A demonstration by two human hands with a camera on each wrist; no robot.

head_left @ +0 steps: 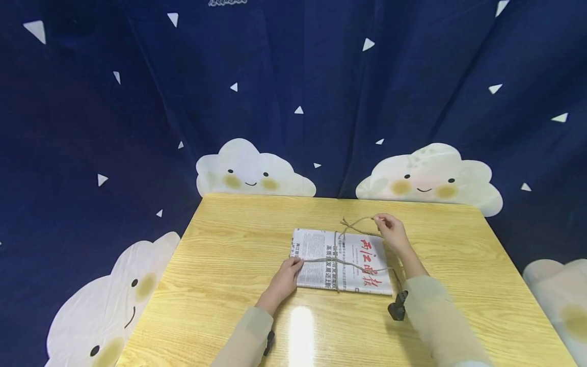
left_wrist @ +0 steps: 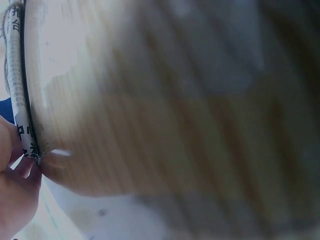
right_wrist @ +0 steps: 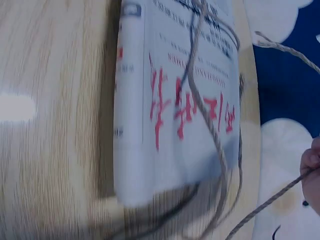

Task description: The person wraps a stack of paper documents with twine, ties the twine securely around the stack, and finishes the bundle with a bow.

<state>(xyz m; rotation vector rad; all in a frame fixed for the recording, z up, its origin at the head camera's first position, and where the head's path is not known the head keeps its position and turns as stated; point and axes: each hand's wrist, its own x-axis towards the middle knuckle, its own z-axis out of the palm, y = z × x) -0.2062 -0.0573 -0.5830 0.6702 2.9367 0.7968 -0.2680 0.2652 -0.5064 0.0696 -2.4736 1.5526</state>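
A flat newspaper bundle [head_left: 314, 244] with large red print lies on the table, brown twine [head_left: 321, 260] running across it both lengthwise and crosswise. At its left end my left hand [head_left: 285, 278] grips the edge, the thumb on top. The left wrist view shows those fingers around the corner of the bundle [left_wrist: 19, 95]. Beyond the far right corner, my right hand [head_left: 392, 234] is raised and pinches a length of twine. In the right wrist view, this strand [right_wrist: 270, 202] slants down from the fingertips, and another loose strand hangs over the bundle's right end.
The wooden table [head_left: 220, 255] reaches back to a dark blue curtain [head_left: 275, 102] with white triangles and smiling clouds. A frayed twine end [head_left: 344, 221] sticks up behind the bundle. A black wrist device [head_left: 398, 306] sits at the right sleeve.
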